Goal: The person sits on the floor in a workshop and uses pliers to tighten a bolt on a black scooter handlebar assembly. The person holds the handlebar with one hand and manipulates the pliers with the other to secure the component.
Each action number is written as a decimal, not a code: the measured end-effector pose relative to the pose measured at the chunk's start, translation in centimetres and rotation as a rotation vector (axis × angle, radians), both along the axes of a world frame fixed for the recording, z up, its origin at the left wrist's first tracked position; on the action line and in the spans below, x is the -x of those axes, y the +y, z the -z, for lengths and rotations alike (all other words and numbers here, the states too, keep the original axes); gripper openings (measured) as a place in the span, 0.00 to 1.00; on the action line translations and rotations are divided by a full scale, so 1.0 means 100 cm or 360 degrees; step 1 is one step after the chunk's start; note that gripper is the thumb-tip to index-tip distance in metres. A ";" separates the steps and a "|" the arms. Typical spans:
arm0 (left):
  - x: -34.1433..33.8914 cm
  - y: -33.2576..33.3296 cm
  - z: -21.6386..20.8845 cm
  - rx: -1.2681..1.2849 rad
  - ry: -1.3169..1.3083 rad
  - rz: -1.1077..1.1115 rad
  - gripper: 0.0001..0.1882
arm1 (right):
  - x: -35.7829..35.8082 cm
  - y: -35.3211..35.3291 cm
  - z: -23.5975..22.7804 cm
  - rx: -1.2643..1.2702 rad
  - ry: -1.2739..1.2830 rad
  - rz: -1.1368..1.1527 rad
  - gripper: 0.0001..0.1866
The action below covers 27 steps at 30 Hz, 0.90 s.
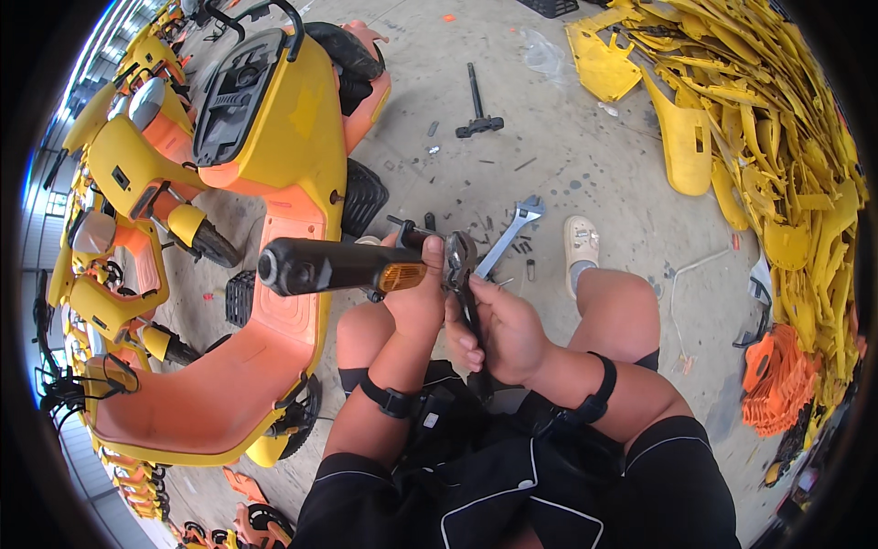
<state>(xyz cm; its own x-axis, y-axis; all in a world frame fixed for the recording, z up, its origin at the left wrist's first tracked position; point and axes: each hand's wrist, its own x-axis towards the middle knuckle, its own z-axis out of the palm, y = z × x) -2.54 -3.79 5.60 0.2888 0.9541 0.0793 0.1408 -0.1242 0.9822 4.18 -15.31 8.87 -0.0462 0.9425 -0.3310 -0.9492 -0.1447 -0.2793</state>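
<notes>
A thick black tube (320, 267) with an amber reflector (402, 276) on its side, which looks like a scooter fork part, lies level in front of me. My left hand (416, 297) is wrapped round its right end. My right hand (510, 334) grips dark metal pliers (468, 316), handles toward my lap. Their jaws are up against the tube's right end, by my left thumb; whether they bite on anything is hidden. A silver adjustable wrench (512, 233) lies on the floor just beyond my right hand, among several small dark bolts (523, 245).
A yellow and orange scooter (302, 128) stands close on my left, with more scooters (137, 183) behind it. Yellow plastic panels (777, 119) are heaped at the right, beside stacked orange pieces (779, 380). A black T-shaped fork part (477, 110) lies on the floor ahead.
</notes>
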 end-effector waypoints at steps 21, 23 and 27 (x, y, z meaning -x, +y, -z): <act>0.021 0.041 -0.003 0.1293 -0.0658 0.0639 0.15 | -0.071 0.007 0.017 0.0114 -0.2059 -0.0321 0.20; 0.022 0.041 -0.006 0.1482 -0.0628 0.0625 0.15 | -0.076 0.009 0.013 0.0084 -0.2122 -0.0387 0.20; 0.023 0.044 -0.006 0.1622 -0.0554 0.0673 0.17 | -0.080 0.011 0.016 0.0020 -0.2193 -0.0478 0.21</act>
